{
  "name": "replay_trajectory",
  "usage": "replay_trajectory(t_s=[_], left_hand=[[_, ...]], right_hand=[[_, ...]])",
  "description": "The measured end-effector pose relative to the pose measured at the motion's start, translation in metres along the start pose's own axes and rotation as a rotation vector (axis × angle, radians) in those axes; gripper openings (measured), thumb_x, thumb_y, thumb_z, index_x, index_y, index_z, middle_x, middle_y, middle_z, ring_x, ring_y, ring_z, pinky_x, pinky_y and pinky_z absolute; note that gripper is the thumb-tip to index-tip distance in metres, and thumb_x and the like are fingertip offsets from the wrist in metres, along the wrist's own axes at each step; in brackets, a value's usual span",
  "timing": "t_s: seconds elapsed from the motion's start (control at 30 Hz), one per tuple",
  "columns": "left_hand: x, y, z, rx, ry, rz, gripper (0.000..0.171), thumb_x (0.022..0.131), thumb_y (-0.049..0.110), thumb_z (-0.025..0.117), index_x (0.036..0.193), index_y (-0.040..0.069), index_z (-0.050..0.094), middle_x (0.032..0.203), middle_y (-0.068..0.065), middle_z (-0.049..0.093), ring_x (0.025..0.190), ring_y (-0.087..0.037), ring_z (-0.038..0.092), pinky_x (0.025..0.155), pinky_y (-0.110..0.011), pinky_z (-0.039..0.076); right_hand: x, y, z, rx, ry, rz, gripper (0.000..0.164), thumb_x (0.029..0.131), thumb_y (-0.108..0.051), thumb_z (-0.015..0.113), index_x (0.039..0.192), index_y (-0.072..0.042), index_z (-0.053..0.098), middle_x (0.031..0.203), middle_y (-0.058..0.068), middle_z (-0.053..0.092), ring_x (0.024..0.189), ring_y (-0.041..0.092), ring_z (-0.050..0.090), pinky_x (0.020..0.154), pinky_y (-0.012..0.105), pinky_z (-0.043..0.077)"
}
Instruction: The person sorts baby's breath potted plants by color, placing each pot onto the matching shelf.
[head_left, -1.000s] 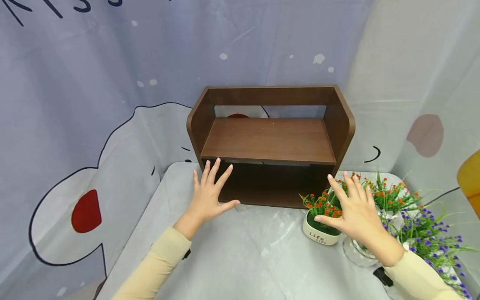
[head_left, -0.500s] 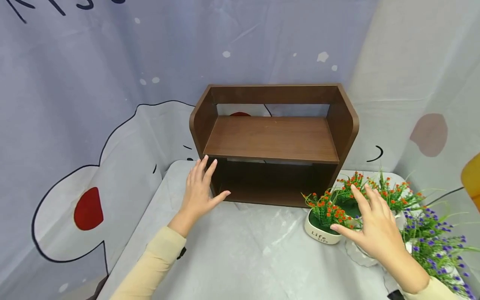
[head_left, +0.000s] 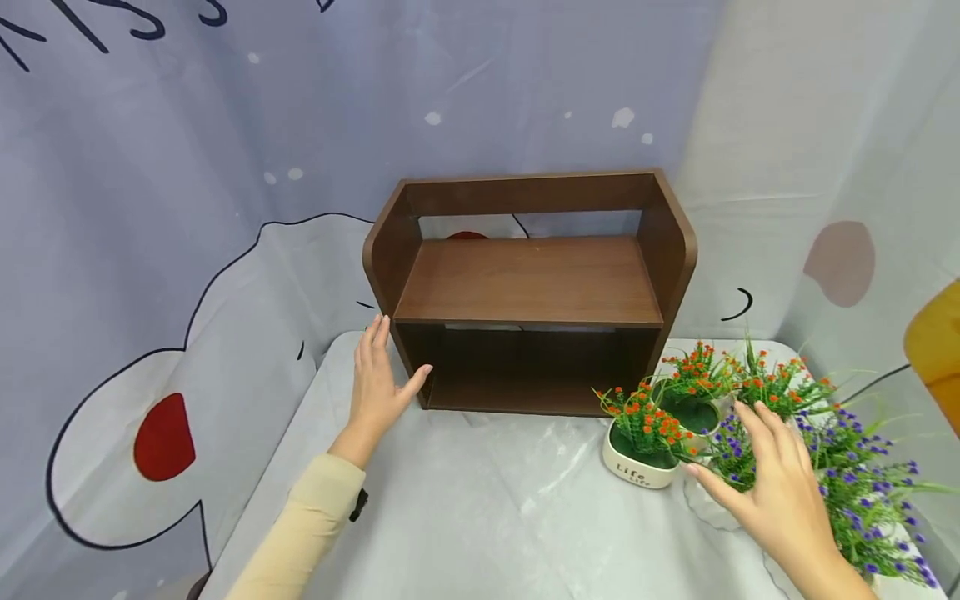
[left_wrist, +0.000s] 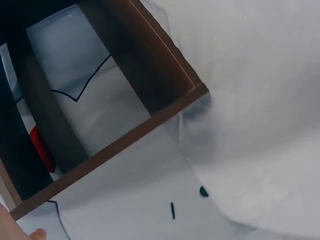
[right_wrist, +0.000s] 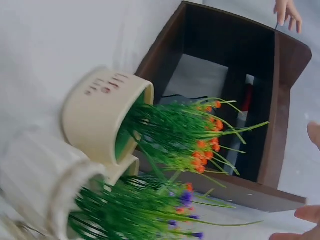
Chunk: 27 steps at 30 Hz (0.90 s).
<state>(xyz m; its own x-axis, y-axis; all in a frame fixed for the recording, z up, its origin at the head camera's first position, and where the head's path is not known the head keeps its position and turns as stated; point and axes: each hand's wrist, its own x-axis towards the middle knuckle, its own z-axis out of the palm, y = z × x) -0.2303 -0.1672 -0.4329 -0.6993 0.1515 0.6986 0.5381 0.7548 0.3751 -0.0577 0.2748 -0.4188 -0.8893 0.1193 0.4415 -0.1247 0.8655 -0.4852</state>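
A dark brown two-tier wooden shelf [head_left: 528,279] stands at the back of the table. My left hand [head_left: 375,387] is at its lower left front corner, fingers straight, thumb spread, holding nothing; contact with the shelf cannot be told. Over the potted plants at the right hovers my right hand [head_left: 783,492], thumb apart from the straight fingers. Nearest it are a cream "Life" pot [head_left: 637,468] with orange flowers [head_left: 652,421] and a purple-flowered plant [head_left: 731,454]. In the right wrist view, the cream pot [right_wrist: 102,112] and a white ribbed pot [right_wrist: 42,175] stand side by side.
More orange-flowered plants [head_left: 780,387] and a purple-flowered plant [head_left: 858,487] crowd the table's right side. A white cloth covers the table [head_left: 480,508]. A printed curtain [head_left: 315,100] hangs behind and at both sides.
My left hand has moved left, from in front of the lower shelf opening to its left corner. My right hand has moved right and down, uncovering more of the flowers. The head view has shifted slightly.
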Motion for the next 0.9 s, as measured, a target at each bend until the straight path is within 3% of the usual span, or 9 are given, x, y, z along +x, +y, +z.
replay_trajectory(t_s=[0.17, 0.27, 0.4, 0.6, 0.8, 0.9], left_hand=[[-0.001, -0.005, 0.003, -0.109, 0.008, -0.192, 0.094, 0.082, 0.023, 0.074, 0.15, 0.001, 0.012, 0.149, -0.025, 0.022, 0.136, -0.041, 0.021, 0.109, -0.058, 0.025], [-0.001, -0.008, 0.005, -0.139, 0.001, -0.263, 0.093, 0.085, 0.024, 0.072, 0.15, 0.002, 0.01, 0.149, -0.025, 0.021, 0.137, -0.04, 0.02, 0.11, -0.058, 0.024], [0.001, -0.012, 0.009, -0.153, 0.006, -0.286, 0.09, 0.086, 0.024, 0.071, 0.15, 0.002, 0.012, 0.148, -0.024, 0.023, 0.137, -0.038, 0.022, 0.11, -0.056, 0.025], [0.007, -0.016, 0.017, -0.242, 0.046, -0.333, 0.084, 0.087, 0.02, 0.07, 0.149, 0.001, 0.018, 0.144, -0.025, 0.029, 0.134, -0.038, 0.029, 0.109, -0.051, 0.031], [0.011, -0.018, 0.023, -0.286, 0.048, -0.388, 0.083, 0.087, 0.018, 0.07, 0.15, 0.003, 0.018, 0.144, -0.024, 0.029, 0.134, -0.04, 0.03, 0.105, -0.053, 0.034], [0.013, -0.02, 0.025, -0.285, 0.061, -0.378, 0.082, 0.086, 0.017, 0.07, 0.149, 0.003, 0.021, 0.141, -0.025, 0.032, 0.133, -0.04, 0.031, 0.104, -0.054, 0.035]], right_hand=[[-0.02, 0.008, 0.014, 0.077, 0.104, 0.035, 0.094, 0.067, -0.035, 0.083, 0.141, 0.002, 0.038, 0.143, 0.033, 0.033, 0.125, 0.056, 0.029, 0.105, 0.072, 0.016], [-0.032, 0.012, 0.025, 0.114, 0.209, 0.006, 0.096, 0.073, -0.057, 0.074, 0.134, 0.01, 0.041, 0.136, 0.037, 0.037, 0.122, 0.056, 0.032, 0.112, 0.065, 0.011], [-0.044, 0.018, 0.039, 0.111, 0.376, -0.05, 0.103, 0.076, -0.076, 0.054, 0.123, 0.016, 0.048, 0.126, 0.039, 0.043, 0.124, 0.051, 0.036, 0.113, 0.058, 0.013], [-0.063, 0.024, 0.064, 0.078, 0.564, -0.105, 0.082, 0.084, -0.066, 0.056, 0.106, 0.013, 0.059, 0.115, 0.036, 0.054, 0.126, 0.041, 0.042, 0.111, 0.047, 0.022], [-0.082, 0.029, 0.09, 0.055, 0.624, 0.017, 0.085, 0.082, -0.07, 0.053, 0.101, 0.012, 0.062, 0.102, 0.033, 0.057, 0.093, 0.044, 0.049, 0.094, 0.031, 0.026], [-0.088, 0.034, 0.101, 0.059, 0.649, 0.057, 0.086, 0.081, -0.07, 0.054, 0.103, 0.013, 0.06, 0.099, 0.032, 0.057, 0.088, 0.042, 0.046, 0.088, 0.028, 0.024]])
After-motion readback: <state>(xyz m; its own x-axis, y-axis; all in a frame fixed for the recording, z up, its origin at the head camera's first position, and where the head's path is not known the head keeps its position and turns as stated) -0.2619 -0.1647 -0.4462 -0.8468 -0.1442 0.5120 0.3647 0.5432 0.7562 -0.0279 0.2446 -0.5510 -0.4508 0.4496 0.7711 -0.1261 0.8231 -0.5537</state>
